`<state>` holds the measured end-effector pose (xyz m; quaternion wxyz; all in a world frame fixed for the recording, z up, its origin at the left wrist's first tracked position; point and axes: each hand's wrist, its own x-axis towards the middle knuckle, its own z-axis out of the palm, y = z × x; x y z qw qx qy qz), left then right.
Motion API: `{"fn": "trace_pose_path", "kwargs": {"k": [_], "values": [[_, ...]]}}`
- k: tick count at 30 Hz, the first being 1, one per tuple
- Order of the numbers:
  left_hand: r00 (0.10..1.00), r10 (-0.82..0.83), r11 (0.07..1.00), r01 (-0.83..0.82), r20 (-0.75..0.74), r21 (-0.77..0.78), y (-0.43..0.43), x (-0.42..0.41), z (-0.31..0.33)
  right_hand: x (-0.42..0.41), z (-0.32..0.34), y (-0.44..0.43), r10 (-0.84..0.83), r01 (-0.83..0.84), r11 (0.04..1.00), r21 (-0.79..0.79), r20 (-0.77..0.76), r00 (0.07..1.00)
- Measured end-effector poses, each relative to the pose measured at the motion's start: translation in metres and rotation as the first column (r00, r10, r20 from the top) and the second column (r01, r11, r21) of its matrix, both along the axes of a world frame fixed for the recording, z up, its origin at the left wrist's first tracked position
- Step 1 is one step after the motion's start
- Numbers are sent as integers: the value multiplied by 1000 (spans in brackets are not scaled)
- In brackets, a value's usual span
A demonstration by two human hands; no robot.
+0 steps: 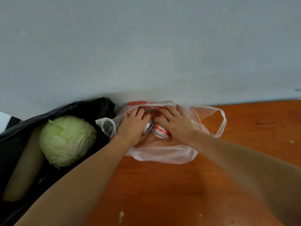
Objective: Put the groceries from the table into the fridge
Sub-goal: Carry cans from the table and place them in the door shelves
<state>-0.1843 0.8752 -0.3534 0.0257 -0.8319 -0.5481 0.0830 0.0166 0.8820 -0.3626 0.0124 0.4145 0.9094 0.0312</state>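
A thin clear plastic bag (164, 154) lies on the orange wooden table (179, 185) against the wall, holding several red and silver drink cans. My left hand (132, 126) reaches into the bag and wraps around one can (147, 127). My right hand (175, 121) grips another red can (160, 131) beside it. More red cans (137, 103) show through the plastic at the back. The fridge is not in view.
A black plastic bag (91, 110) sits at the left with a green cabbage (66, 139) and a long pale vegetable (24, 173) in it. A grey-white wall (146, 46) rises right behind the bags. Small crumbs (121, 216) dot the table.
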Motion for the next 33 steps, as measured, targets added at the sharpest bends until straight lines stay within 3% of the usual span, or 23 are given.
{"fn": "trace_pose_path", "kwargs": {"k": [2,7,15,22,25,29,33], "values": [[1000,-14,1000,14,25,-18,0,-2,0,4,-1,0,-5,5,1000,2,-69,998],[988,-21,998,31,155,-62,-9,-6,18,11,21,-4,-110,97,980,-175,-67,992],[988,-106,991,114,112,-63,-37,-21,81,17,86,-57,-292,268,950,-163,-150,945],[954,-184,976,205,236,-68,-78,-30,153,4,160,-134,-430,447,895,-3,-276,859],[930,-241,966,259,278,-27,-101,-30,189,-3,200,-172,-496,532,847,-4,-366,788],[900,-306,949,315,309,23,-128,-19,233,-5,249,-223,-599,638,758,-136,-534,597],[861,-362,930,362,357,70,-157,7,267,12,285,-272,-618,682,711,-170,-614,491]]}}
